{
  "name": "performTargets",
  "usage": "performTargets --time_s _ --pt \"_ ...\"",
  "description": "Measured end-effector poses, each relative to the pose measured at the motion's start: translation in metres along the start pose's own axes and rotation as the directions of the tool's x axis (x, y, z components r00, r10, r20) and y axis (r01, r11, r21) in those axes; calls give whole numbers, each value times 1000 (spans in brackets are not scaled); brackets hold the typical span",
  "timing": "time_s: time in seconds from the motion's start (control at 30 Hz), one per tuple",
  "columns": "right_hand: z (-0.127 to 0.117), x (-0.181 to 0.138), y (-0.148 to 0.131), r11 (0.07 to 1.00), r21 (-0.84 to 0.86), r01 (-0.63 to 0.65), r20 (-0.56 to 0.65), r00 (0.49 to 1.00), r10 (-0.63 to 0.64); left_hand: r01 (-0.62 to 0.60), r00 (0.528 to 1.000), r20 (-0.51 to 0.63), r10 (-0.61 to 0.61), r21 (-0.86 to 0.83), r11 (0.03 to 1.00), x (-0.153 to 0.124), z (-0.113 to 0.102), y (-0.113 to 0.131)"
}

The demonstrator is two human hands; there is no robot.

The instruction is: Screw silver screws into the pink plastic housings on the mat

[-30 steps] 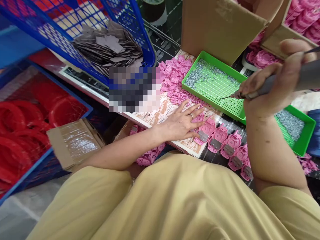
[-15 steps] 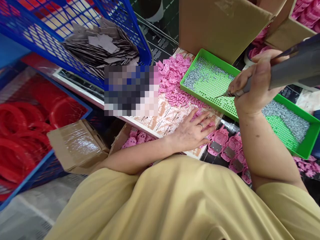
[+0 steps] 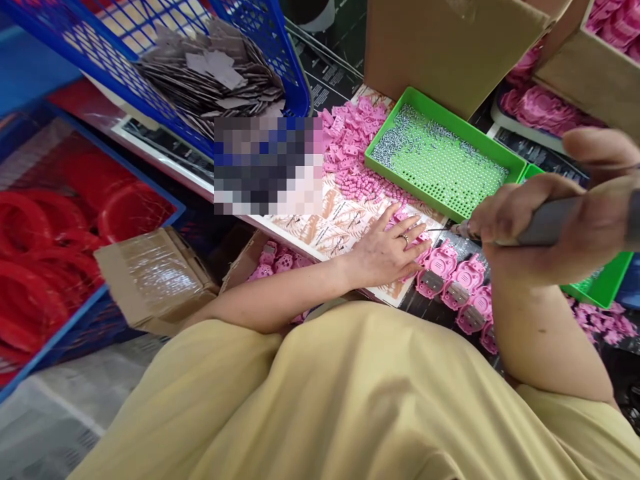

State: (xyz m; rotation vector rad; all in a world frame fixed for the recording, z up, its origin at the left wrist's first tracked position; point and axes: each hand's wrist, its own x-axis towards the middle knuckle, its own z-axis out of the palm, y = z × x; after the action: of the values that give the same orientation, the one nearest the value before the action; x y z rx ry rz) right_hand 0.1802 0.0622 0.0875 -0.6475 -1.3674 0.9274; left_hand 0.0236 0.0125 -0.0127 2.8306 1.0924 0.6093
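Screwdriver (image 3: 546, 227) sat clamped in the right hand (image 3: 555, 257), tip aimed at the pink housing (image 3: 424, 255) that the left hand (image 3: 387, 252), fingers spread flat, seemed to pin at the near edge of the patterned board (image 3: 327, 228), green screw tray (image 3: 440, 160) handy just behind, blue basket (image 3: 295, 93) crowding the far left corner.

Right hand (image 3: 545, 220) gripping screwdriver (image 3: 540, 228), left hand (image 3: 387, 250) on pink parts (image 3: 453, 277)
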Motion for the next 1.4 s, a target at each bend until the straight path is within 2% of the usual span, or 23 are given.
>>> performTargets --time_s 0.13,0.33,0.53,0.6,0.7,0.77,1.0,1.13,1.27,1.4 --pt "2 -10 9 990 131 61 84 994 -72 -3 1000 -18 3 30 1000 0 -1 0" --pt "7 -13 28 970 206 130 142 977 -161 8 998 66 -12 65 998 1 -5 1" --pt "1 -6 20 988 140 60 217 972 -90 18 999 38 -21 84 996 -2 1 3" --pt "-3 7 19 983 122 138 138 978 -155 11 999 30 -14 91 996 -2 2 3" --pt "-6 31 29 953 43 298 -104 951 -293 9 1000 28 -11 88 996 -3 3 2" --pt "-7 42 41 949 18 314 -186 934 -306 7 1000 27 -9 82 997 -3 2 2" --pt "-10 52 72 970 -35 239 -162 957 -241 -6 998 60 2 62 998 -4 1 1" --pt "-11 52 79 963 -48 265 -187 945 -269 -11 1000 8 10 54 998 -5 2 2" --pt "-11 51 85 971 -28 239 -206 949 -239 -8 997 -77 12 57 998 -5 4 2" --pt "-5 51 70 960 -70 271 -146 949 -279 -18 984 -175 25 44 999 -5 9 1"
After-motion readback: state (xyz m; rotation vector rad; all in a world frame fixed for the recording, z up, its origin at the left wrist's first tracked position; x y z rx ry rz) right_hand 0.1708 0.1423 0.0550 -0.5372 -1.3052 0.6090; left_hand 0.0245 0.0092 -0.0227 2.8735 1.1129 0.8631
